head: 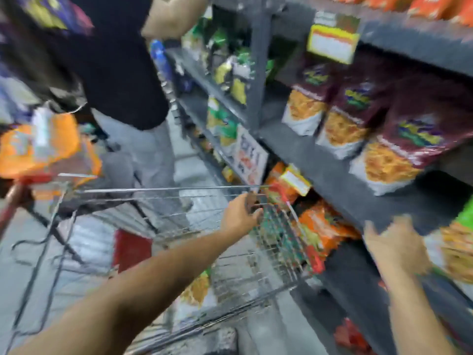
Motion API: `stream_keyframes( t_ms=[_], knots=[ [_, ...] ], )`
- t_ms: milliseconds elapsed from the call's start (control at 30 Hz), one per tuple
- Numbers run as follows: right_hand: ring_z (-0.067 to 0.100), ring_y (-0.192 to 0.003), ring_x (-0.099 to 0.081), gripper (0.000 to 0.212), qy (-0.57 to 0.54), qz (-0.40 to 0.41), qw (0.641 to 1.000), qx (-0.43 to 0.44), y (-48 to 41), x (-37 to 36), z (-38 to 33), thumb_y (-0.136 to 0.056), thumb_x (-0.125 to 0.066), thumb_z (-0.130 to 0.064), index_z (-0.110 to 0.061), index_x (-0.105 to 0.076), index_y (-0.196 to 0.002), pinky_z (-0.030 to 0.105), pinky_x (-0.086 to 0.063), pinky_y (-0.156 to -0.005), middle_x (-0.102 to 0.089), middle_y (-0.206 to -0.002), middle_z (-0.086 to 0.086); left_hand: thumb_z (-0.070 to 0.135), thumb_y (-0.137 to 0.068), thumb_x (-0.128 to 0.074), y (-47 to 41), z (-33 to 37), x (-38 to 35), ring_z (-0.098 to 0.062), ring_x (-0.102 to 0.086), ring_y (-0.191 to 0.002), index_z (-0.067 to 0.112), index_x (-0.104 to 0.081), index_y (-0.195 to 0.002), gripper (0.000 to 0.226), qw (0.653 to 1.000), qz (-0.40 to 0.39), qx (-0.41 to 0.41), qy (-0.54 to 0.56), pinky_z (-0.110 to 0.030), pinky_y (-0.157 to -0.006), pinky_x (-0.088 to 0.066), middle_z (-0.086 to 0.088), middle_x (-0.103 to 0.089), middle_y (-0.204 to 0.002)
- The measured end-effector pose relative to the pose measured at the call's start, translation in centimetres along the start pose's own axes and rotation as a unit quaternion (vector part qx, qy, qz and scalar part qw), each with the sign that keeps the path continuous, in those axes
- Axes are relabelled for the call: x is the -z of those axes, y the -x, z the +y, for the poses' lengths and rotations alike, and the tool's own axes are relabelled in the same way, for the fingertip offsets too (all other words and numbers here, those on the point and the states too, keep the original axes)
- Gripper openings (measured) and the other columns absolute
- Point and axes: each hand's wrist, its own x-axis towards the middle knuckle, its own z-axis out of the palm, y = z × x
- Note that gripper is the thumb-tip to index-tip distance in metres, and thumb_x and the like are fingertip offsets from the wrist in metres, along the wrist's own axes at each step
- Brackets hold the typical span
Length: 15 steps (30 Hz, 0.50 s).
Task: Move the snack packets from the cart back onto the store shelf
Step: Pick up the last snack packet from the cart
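Reaching with the left hand (pixel 240 213) curled on the cart (pixel 281 242) rim and right hand (pixel 391 244) spread, empty by the shelf (pixel 332 170), they'd do best grabbing the snack packet (pixel 197 290) low in the basket first.

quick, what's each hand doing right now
left hand: closed on the rim of the cart, no packet in it
right hand: open and empty, by the shelf edge
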Motion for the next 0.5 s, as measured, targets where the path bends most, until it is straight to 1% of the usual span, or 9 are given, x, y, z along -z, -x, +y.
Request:
stream_keyframes(
  t_ms=[33, 67, 100, 133, 200, 267, 333, 400, 500],
  knots=[
    [0.050, -0.102, -0.060, 0.050, 0.016, -0.011, 0.999, 0.029, 0.4, -1.7, -1.0, -0.082, -0.065, -0.035, -0.003, -0.049, -0.117, 0.054, -0.048, -0.082, -0.062, -0.107, 0.035, 0.033, -0.076, -0.067, 0.3, -2.4, 1.2, -0.024, -0.063, -0.097, 0.016, -0.060, -0.099, 0.029, 1.000, 0.006, 0.031, -0.003, -0.038, -0.083, -0.051, -0.005, -0.070, -0.100],
    [0.049, -0.100, -0.061, 0.047, 0.008, -0.045, 0.997, 0.058, 2.0, -3.6, -3.4, -0.082, -0.065, -0.036, -0.005, -0.049, -0.114, 0.052, -0.050, -0.080, -0.063, -0.106, 0.033, 0.030, -0.077, -0.068, 1.1, -5.4, 2.5, -0.026, -0.062, -0.099, 0.013, -0.059, -0.100, 0.030, 0.998, 0.017, 0.058, -0.015, -0.038, -0.084, -0.050, -0.007, -0.068, -0.103],
    [0.047, -0.099, -0.062, 0.045, 0.032, -0.076, 0.993, 0.089, 3.3, -5.3, -5.4, -0.082, -0.064, -0.037, -0.006, -0.050, -0.112, 0.050, -0.050, -0.080, -0.064, -0.105, 0.031, 0.029, -0.078, -0.068, 1.4, -7.1, 3.5, -0.026, -0.061, -0.101, 0.011, -0.059, -0.101, 0.031, 0.997, 0.017, 0.078, -0.021, -0.037, -0.086, -0.049, -0.007, -0.067, -0.105],
    [0.046, -0.099, -0.063, 0.043, 0.058, -0.133, 0.980, 0.140, 5.9, -11.2, -8.3, -0.082, -0.064, -0.038, -0.007, -0.051, -0.109, 0.048, -0.051, -0.080, -0.065, -0.105, 0.029, 0.029, -0.079, -0.067, 2.2, -13.3, 4.2, -0.026, -0.061, -0.102, 0.011, -0.059, -0.102, 0.031, 0.989, 0.023, 0.141, -0.021, -0.035, -0.085, -0.049, -0.006, -0.067, -0.106],
    [0.043, -0.097, -0.064, 0.040, 0.076, -0.199, 0.960, 0.181, 8.5, -16.0, -10.6, -0.083, -0.063, -0.038, -0.007, -0.052, -0.105, 0.046, -0.051, -0.079, -0.067, -0.103, 0.026, 0.029, -0.081, -0.064, 3.1, -17.9, 5.3, -0.027, -0.062, -0.102, 0.011, -0.058, -0.104, 0.030, 0.982, 0.028, 0.183, -0.031, -0.034, -0.083, -0.048, -0.006, -0.067, -0.108],
    [0.039, -0.097, -0.066, 0.039, 0.102, -0.217, 0.948, 0.211, 9.6, -18.8, -12.0, -0.084, -0.060, -0.039, -0.008, -0.054, -0.107, 0.043, -0.051, -0.078, -0.069, -0.103, 0.021, 0.030, -0.080, -0.063, 3.4, -19.1, 6.3, -0.029, -0.061, -0.103, 0.013, -0.057, -0.104, 0.030, 0.978, 0.032, 0.201, -0.037, -0.036, -0.083, -0.049, -0.007, -0.067, -0.109],
    [0.037, -0.095, -0.067, 0.039, 0.134, -0.234, 0.933, 0.240, 10.6, -21.5, -13.1, -0.087, -0.056, -0.039, -0.010, -0.055, -0.113, 0.040, -0.050, -0.072, -0.069, -0.104, 0.017, 0.032, -0.079, -0.064, 3.2, -19.5, 6.9, -0.030, -0.061, -0.104, 0.014, -0.055, -0.106, 0.033, 0.976, 0.032, 0.210, -0.057, -0.037, -0.083, -0.049, -0.008, -0.066, -0.111],
    [0.036, -0.094, -0.066, 0.039, 0.176, -0.266, 0.910, 0.265, 12.7, -25.5, -13.9, -0.088, -0.055, -0.038, -0.010, -0.055, -0.114, 0.039, -0.049, -0.067, -0.067, -0.109, 0.015, 0.035, -0.079, -0.065, 3.2, -22.1, 6.7, -0.031, -0.060, -0.107, 0.015, -0.055, -0.110, 0.038, 0.966, 0.012, 0.246, -0.078, -0.038, -0.083, -0.049, -0.010, -0.064, -0.114],
    [0.036, -0.097, -0.066, 0.029, 0.197, -0.317, 0.885, 0.278, 16.8, -31.5, -13.1, -0.086, -0.057, -0.033, -0.012, -0.059, -0.106, 0.040, -0.052, -0.076, -0.068, -0.109, 0.014, 0.037, -0.080, -0.065, 4.8, -27.3, 4.6, -0.034, -0.059, -0.108, 0.016, -0.054, -0.113, 0.041, 0.943, -0.013, 0.321, -0.083, -0.040, -0.084, -0.049, -0.013, -0.063, -0.115]
  ],
)
